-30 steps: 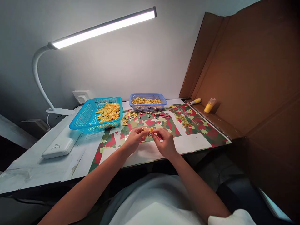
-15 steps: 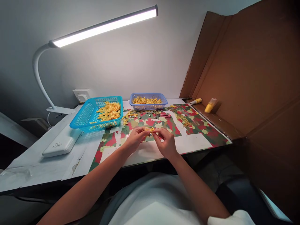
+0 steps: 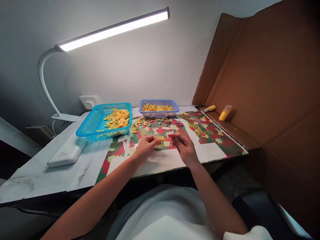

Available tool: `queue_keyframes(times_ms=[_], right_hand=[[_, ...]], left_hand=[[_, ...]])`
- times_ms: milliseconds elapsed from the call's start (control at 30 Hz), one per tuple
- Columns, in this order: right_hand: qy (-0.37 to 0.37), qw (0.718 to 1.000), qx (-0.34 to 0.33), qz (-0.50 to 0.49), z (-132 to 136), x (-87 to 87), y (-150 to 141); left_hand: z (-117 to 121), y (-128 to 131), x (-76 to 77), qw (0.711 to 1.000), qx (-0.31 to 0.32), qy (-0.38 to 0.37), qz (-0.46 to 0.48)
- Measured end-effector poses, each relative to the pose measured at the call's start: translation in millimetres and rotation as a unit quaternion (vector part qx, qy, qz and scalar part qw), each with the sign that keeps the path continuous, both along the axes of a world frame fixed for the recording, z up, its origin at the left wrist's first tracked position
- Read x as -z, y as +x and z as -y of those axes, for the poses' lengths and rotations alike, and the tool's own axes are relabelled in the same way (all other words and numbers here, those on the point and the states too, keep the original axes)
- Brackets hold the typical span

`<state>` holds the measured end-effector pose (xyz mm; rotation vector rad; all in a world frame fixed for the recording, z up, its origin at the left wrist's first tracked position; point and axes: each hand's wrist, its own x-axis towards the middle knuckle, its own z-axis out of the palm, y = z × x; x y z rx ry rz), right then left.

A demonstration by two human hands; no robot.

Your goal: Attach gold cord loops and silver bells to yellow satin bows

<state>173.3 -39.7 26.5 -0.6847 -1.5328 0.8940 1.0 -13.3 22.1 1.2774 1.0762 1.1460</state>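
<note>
My left hand (image 3: 145, 146) pinches a small gold ribbon piece (image 3: 160, 138) with a round silver bell (image 3: 161, 143) on it, held above the near part of the camouflage-patterned mat (image 3: 120, 146). To the right of this piece, and apart from it, my right hand (image 3: 185, 147) stands with its fingers loosely bent and spread; I see nothing held in it. Beyond both hands lie several silver bells (image 3: 160, 123), loose gold ribbon pieces (image 3: 135, 127) and a red-handled tool (image 3: 176, 123).
A turquoise basket (image 3: 87, 128) of gold bows stands at the left, a blue-violet basket (image 3: 159, 114) of gold strands at the back. Gold wires (image 3: 197, 128) lie at the right, near a yellow tube (image 3: 225, 113) and cardboard (image 3: 270, 76). A power bank (image 3: 66, 154) and lamp (image 3: 112, 30) are left.
My right hand has let go of the gold ribbon piece and moved off to the right, its fingers opening. My left hand keeps hold of the piece in nearly the same place.
</note>
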Motion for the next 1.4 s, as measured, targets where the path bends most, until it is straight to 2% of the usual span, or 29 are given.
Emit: queue_keyframes(times_ms=[100, 167, 400, 567, 667, 767, 867, 967, 1000, 1033, 1067, 1100, 1133, 1267, 1400], right_hand=[[0.023, 0.998, -0.055, 0.013, 7.9, -5.9, -1.0], [0.052, 0.996, -0.061, 0.026, 11.8, -7.0, -1.3], [0.083, 0.995, 0.014, 0.048, 11.8, -3.4, -0.8], [0.018, 1.000, -0.006, -0.020, 11.4, -1.7, -5.5], [-0.013, 0.998, 0.001, -0.067, 9.2, 0.9, -3.7], [-0.015, 0.995, 0.023, -0.093, 7.7, 4.8, 0.1], [-0.021, 0.994, 0.032, -0.107, 13.1, 6.9, 1.4], [-0.002, 0.997, 0.020, -0.079, 26.3, 4.6, -0.1], [0.022, 0.998, 0.014, -0.061, 31.1, 3.1, -0.8], [0.053, 0.998, 0.011, -0.041, 35.5, 1.4, -1.6], [0.091, 0.996, 0.010, -0.022, 39.3, -0.4, -2.3], [0.130, 0.991, 0.013, -0.005, 42.2, -2.3, -3.1], [0.167, 0.986, 0.018, 0.008, 44.5, -4.3, -3.9], [0.286, 0.957, 0.033, 0.032, 49.1, -11.7, -6.5], [0.344, 0.937, 0.036, 0.058, 52.9, -16.6, -3.2]], left_hand=[[0.5, 0.6, 0.2, 1.000, -0.014, 0.023, -0.014], [-0.8, 0.7, 2.6, 0.999, -0.021, 0.041, -0.026], [-4.7, 0.4, 12.7, 0.992, -0.033, 0.111, -0.060], [-4.2, 0.0, 10.1, 0.977, -0.025, 0.194, -0.086], [-2.2, -1.3, 7.1, 0.955, -0.042, 0.273, -0.109], [4.9, -4.4, 2.7, 0.914, -0.071, 0.375, -0.134], [19.3, -9.3, -4.7, 0.854, -0.094, 0.484, -0.165], [39.3, -15.8, -16.2, 0.792, -0.101, 0.567, -0.204], [46.5, -18.2, -20.6, 0.759, -0.104, 0.602, -0.223], [53.6, -20.5, -25.2, 0.691, -0.111, 0.663, -0.267], [60.4, -22.6, -29.7, 0.635, -0.111, 0.703, -0.299], [66.9, -24.5, -33.8, 0.604, -0.109, 0.722, -0.320], [72.8, -26.1, -37.5, 0.584, -0.102, 0.730, -0.340], [89.8, -30.0, -44.9, 0.576, -0.083, 0.728, -0.361], [98.9, -33.5, -45.1, 0.588, -0.075, 0.719, -0.362]])
